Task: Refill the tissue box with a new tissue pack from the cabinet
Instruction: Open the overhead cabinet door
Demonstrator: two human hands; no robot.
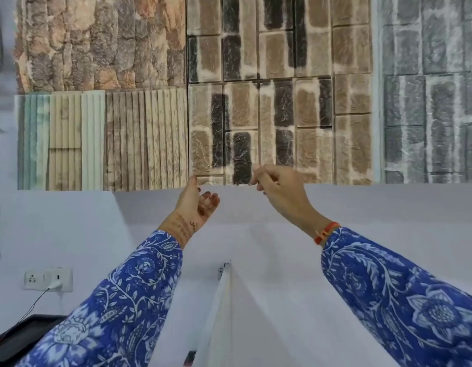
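Both my arms, in blue floral sleeves, are raised toward the top of a white cabinet (361, 207). My left hand (199, 205) is open, palm turned right and fingers loosely curled, at the cabinet's upper edge. To its right, my right hand (277, 192) is at the same edge with thumb and fingertips pinched together; I cannot make out anything between them. The thin edge of an open white cabinet door (223, 300) runs down between my forearms. No tissue box or tissue pack is in view.
Textured stone and brick sample panels (229, 88) cover the wall above the cabinet. A white wall socket (48, 278) with a plugged-in charger and cable is at lower left. Below the socket lies a dark tray-like object (20, 337).
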